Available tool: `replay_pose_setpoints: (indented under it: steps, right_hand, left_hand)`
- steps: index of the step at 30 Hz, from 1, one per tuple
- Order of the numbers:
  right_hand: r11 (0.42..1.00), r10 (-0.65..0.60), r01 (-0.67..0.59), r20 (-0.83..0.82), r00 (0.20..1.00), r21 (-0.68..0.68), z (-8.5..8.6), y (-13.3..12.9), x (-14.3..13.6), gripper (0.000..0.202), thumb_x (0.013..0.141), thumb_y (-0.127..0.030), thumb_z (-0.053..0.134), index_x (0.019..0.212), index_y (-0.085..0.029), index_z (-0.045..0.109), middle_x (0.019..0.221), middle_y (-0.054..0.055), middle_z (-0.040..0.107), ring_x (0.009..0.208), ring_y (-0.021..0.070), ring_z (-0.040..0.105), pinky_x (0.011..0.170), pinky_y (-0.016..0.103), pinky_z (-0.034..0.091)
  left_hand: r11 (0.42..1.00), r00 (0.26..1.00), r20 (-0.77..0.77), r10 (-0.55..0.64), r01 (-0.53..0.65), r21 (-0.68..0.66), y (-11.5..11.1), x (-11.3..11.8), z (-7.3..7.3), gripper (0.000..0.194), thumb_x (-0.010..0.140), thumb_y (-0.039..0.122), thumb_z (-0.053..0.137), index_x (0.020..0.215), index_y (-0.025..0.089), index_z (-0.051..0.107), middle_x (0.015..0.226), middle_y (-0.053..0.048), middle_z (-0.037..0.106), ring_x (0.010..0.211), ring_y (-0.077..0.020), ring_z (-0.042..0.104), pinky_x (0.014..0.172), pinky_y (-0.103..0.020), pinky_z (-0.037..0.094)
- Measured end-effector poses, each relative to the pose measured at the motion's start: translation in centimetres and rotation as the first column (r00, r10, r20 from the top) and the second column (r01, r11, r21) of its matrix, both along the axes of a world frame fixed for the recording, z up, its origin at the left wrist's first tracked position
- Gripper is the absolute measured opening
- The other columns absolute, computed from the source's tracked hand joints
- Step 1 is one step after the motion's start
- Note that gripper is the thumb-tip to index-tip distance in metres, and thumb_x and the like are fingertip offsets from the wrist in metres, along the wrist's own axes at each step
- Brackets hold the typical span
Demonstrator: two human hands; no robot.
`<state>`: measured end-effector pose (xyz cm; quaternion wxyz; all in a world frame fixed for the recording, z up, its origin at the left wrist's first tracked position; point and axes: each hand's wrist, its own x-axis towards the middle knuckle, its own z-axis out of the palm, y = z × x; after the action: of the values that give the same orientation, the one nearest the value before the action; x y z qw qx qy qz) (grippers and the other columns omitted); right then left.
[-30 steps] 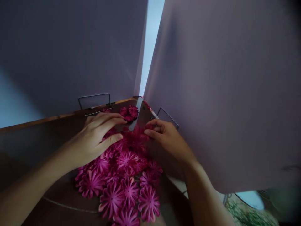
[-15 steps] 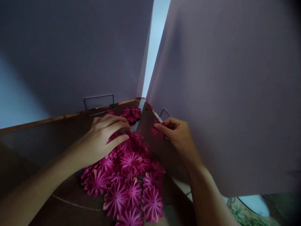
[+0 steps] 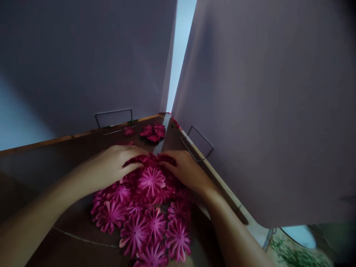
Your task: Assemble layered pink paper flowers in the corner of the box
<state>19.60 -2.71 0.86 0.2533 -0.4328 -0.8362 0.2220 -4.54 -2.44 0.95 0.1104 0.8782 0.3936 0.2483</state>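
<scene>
A heap of magenta artificial flower heads [image 3: 151, 181] with rounded petals spreads over the dark brown tabletop. At the far side of the heap, my left hand [image 3: 125, 161] has its thumb and fingers curled around some flowers, its fingertips partly hidden among petals. Facing it from the right, my right hand [image 3: 183, 167] likewise closes on flowers at the same spot, the fingertips close to those of the left. Exactly which flower heads each hand pinches is hard to make out in the dim light.
Two large grey panels [image 3: 83, 66] stand behind and to the right, with a bright gap between them. Wire loops [image 3: 114, 121] stick out at their bases. A small flower cluster [image 3: 153, 132] lies in the far corner. Green sprigs [image 3: 294, 252] show at the lower right.
My right hand has moved left and down from the wire loop at the right panel to the flower heap, beside my left hand. The left hand has shifted slightly, its fingers lower onto the flowers.
</scene>
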Motion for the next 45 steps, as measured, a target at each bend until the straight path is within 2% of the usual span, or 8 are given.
replay_pose_setpoints:
  steps: [7, 12, 19, 23, 28, 32, 37, 45]
  right_hand:
    - [0.989, -0.134, 0.139, -0.072, 0.988, 0.054, 0.9, 0.3, 1.5, 0.023, 0.093, -0.022, 0.055, 0.115, -0.023, 0.063, 0.104, 0.005, 0.073, 0.092, 0.0181, 0.067, 0.082, 0.031, 0.046]
    - [0.982, -0.186, 0.187, -0.024, 0.982, 0.028, 1.1, 0.2, 1.7, 0.033, 0.094, -0.043, 0.054, 0.121, -0.025, 0.060, 0.106, 0.007, 0.071, 0.091, 0.0217, 0.066, 0.083, 0.037, 0.048]
    - [0.981, 0.161, -0.147, 0.111, 0.981, -0.125, 0.7, -1.6, 0.2, 0.092, 0.067, -0.054, 0.081, 0.146, -0.033, 0.040, 0.157, 0.010, 0.031, 0.144, 0.0375, 0.028, 0.112, 0.055, 0.030]
    - [0.967, 0.242, -0.229, 0.119, 0.963, -0.111, 0.3, -1.9, -0.7, 0.047, 0.081, -0.036, 0.074, 0.125, -0.026, 0.061, 0.139, 0.009, 0.054, 0.129, 0.0276, 0.049, 0.106, 0.042, 0.039]
    - [0.994, 0.084, -0.083, 0.012, 0.996, -0.068, 2.1, -1.7, 0.3, 0.023, 0.094, -0.029, 0.058, 0.116, -0.027, 0.063, 0.116, 0.003, 0.067, 0.108, 0.0193, 0.061, 0.094, 0.035, 0.046]
    - [0.993, 0.003, -0.007, -0.029, 1.000, -0.114, 2.8, -1.8, 1.2, 0.037, 0.092, -0.043, 0.058, 0.126, -0.030, 0.059, 0.127, 0.005, 0.063, 0.115, 0.0231, 0.059, 0.098, 0.039, 0.045]
    - [0.974, 0.144, -0.123, 0.099, 0.985, -0.189, 0.8, -1.7, 0.5, 0.099, 0.059, -0.051, 0.086, 0.144, -0.030, 0.042, 0.153, 0.010, 0.039, 0.139, 0.0344, 0.037, 0.111, 0.049, 0.034]
    - [0.998, 0.065, -0.065, 0.073, 0.995, -0.013, 1.6, -1.3, 0.7, 0.027, 0.092, -0.014, 0.054, 0.115, -0.025, 0.065, 0.114, 0.005, 0.068, 0.106, 0.0192, 0.062, 0.093, 0.033, 0.045]
  left_hand:
    - [0.979, 0.979, 0.079, 0.188, -0.194, 0.068, -0.3, -0.2, 1.4, 0.035, 0.093, 0.048, 0.053, 0.115, 0.024, 0.067, 0.113, -0.004, 0.073, 0.103, -0.0243, 0.068, 0.094, -0.036, 0.050]
    - [0.958, 0.960, 0.093, 0.265, -0.273, 0.086, -0.5, -0.3, 1.8, 0.038, 0.094, 0.050, 0.050, 0.109, 0.021, 0.069, 0.109, -0.007, 0.074, 0.098, -0.0256, 0.070, 0.083, -0.034, 0.051]
    - [0.934, 0.934, 0.147, 0.325, -0.342, 0.106, -0.3, -0.6, 2.0, 0.041, 0.096, 0.050, 0.046, 0.107, 0.019, 0.070, 0.102, -0.008, 0.075, 0.091, -0.0246, 0.071, 0.080, -0.033, 0.051]
    - [0.959, 0.944, 0.215, 0.249, -0.272, 0.084, -0.3, -1.1, 1.9, 0.037, 0.095, 0.048, 0.049, 0.104, 0.020, 0.071, 0.107, -0.008, 0.074, 0.100, -0.0242, 0.069, 0.089, -0.035, 0.051]
    - [0.997, 0.968, 0.250, 0.033, -0.050, 0.062, -0.3, -1.6, 2.0, 0.040, 0.096, 0.049, 0.045, 0.093, 0.020, 0.072, 0.116, -0.009, 0.072, 0.111, -0.0251, 0.066, 0.094, -0.034, 0.050]
    - [0.996, 0.992, 0.094, -0.089, 0.090, -0.010, -0.5, -1.5, 1.4, 0.040, 0.090, 0.053, 0.057, 0.118, 0.026, 0.066, 0.135, -0.007, 0.061, 0.124, -0.0270, 0.058, 0.104, -0.038, 0.046]
    - [0.986, 0.980, -0.175, -0.090, 0.063, -0.152, -0.4, -1.1, -0.3, 0.082, 0.066, 0.045, 0.083, 0.140, 0.035, 0.048, 0.154, -0.006, 0.040, 0.138, -0.0332, 0.042, 0.113, -0.049, 0.037]
    - [0.999, 0.997, -0.069, -0.036, 0.036, 0.001, 0.6, -1.5, 0.6, 0.029, 0.094, 0.036, 0.056, 0.118, 0.024, 0.066, 0.118, -0.004, 0.071, 0.107, -0.0205, 0.066, 0.097, -0.031, 0.049]
